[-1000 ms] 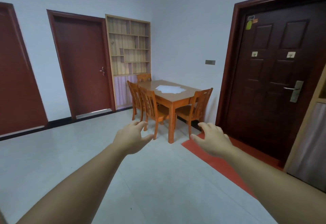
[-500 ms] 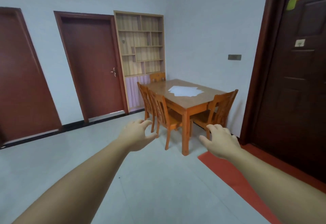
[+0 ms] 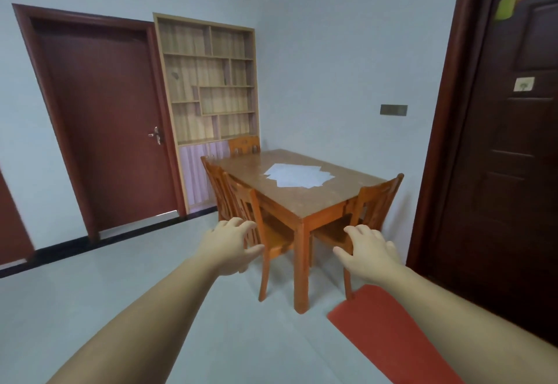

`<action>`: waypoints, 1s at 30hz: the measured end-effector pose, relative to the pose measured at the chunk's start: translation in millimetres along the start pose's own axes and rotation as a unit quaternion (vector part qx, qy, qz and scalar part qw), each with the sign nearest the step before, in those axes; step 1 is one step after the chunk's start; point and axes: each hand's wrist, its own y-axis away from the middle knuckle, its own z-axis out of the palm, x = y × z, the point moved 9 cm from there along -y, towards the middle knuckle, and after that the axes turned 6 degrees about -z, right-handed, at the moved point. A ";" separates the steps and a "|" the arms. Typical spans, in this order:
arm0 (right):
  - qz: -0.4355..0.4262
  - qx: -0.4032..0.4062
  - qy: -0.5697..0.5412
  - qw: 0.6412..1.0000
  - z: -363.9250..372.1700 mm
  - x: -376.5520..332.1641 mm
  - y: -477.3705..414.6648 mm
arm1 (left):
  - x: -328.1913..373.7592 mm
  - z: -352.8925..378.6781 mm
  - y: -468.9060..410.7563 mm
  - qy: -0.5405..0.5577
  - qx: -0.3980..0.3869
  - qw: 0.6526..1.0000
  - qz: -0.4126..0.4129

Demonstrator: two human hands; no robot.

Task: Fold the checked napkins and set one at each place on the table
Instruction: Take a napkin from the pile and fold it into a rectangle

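A loose pile of pale napkins point(image 3: 297, 175) lies flat in the middle of the wooden dining table point(image 3: 317, 202); no check pattern shows from here. Both arms reach forward over the floor, well short of the table. My left hand point(image 3: 231, 246) is open with fingers spread, in front of the nearest left chair point(image 3: 252, 205). My right hand point(image 3: 370, 252) is open too, in front of the chair point(image 3: 379, 199) at the table's near end. Neither hand holds anything.
Another chair point(image 3: 243, 145) stands at the table's far end and one more on the left side. A shelf unit point(image 3: 211, 87) and a red-brown door point(image 3: 105, 124) line the back wall. A dark door point(image 3: 513, 142) is on the right, with a red mat point(image 3: 389, 329) before it.
The view has moved closer to the table and turned left, so the table looms larger. Both hands stay stretched out and open, now overlapping the chairs.
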 end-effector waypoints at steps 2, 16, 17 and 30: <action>0.005 -0.001 0.010 1.000 4.4 5.5 -50.7 | -10.6 6.4 -55.7 0.001 -0.003 1.000 -0.011; 0.007 0.000 -0.010 1.000 63.7 100.3 -354.0 | -2.4 68.9 -361.9 0.001 -0.029 0.999 -0.040; 0.006 0.001 -0.017 1.000 69.3 112.9 -379.4 | 0.7 75.4 -384.2 -0.002 -0.030 0.998 -0.046; -0.025 -0.030 -0.037 0.999 103.4 229.5 -640.8 | 85.6 131.8 -649.6 -0.008 -0.037 0.997 -0.067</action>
